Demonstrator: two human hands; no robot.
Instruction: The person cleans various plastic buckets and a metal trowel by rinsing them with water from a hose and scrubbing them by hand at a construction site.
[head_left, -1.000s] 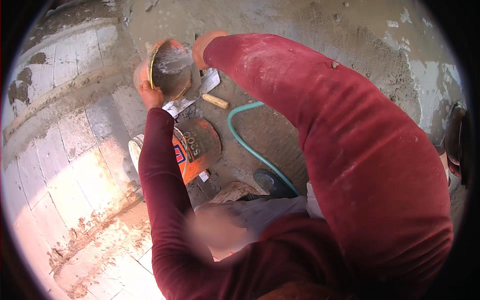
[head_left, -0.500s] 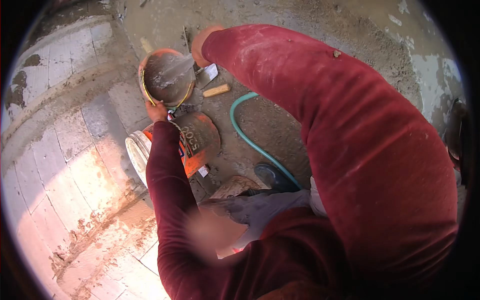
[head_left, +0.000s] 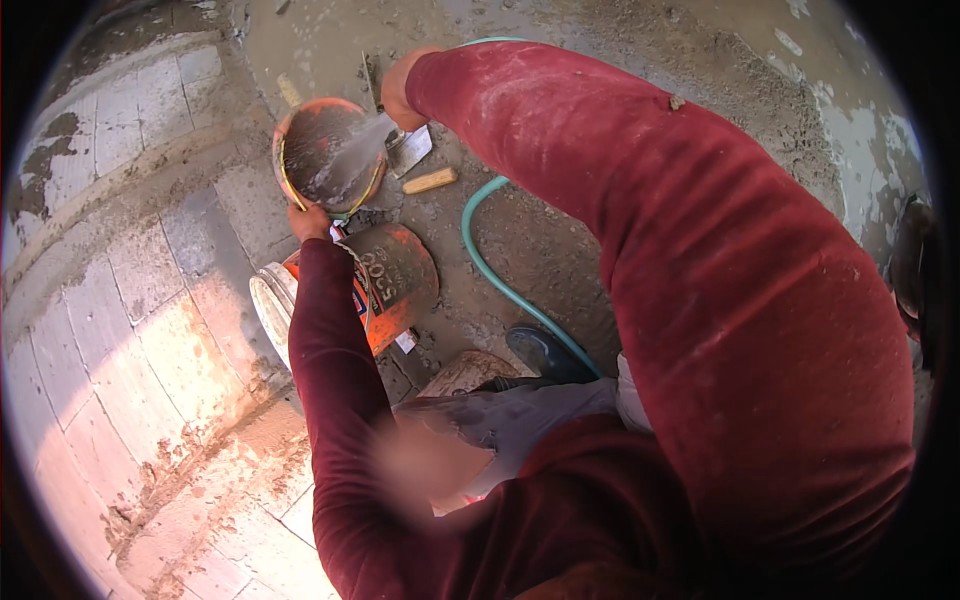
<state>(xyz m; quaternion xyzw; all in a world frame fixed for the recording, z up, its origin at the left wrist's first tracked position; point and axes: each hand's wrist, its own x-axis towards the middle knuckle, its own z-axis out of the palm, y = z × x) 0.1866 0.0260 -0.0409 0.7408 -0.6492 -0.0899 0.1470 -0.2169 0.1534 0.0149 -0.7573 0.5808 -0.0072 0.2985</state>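
My left hand (head_left: 309, 221) is closed on the near rim of an orange bucket (head_left: 279, 168). Grey, murky water stirs inside that bucket. From my right hand (head_left: 402, 92), at the bucket's far right, a spray of water (head_left: 360, 148) runs down into it. A green hose (head_left: 503, 283) passes under my right arm and shows again beyond the sleeve; its end is hidden in my right hand's grip. Beside the bucket lies a trowel (head_left: 409, 152) with a metal blade, and close to it a wooden handle (head_left: 430, 180).
A second orange bucket (head_left: 405, 270) lies on its side under my left forearm, next to a white pail (head_left: 272, 310). Mud-stained brickwork (head_left: 130, 270) stretches along the left. Wet grey mortar (head_left: 640, 95) covers the ground on the right. My dark boot (head_left: 545, 352) stands near the hose.
The water spray has spread a little wider inside the bucket. The bucket and my left hand have shifted slightly left. More hose shows beyond my right sleeve.
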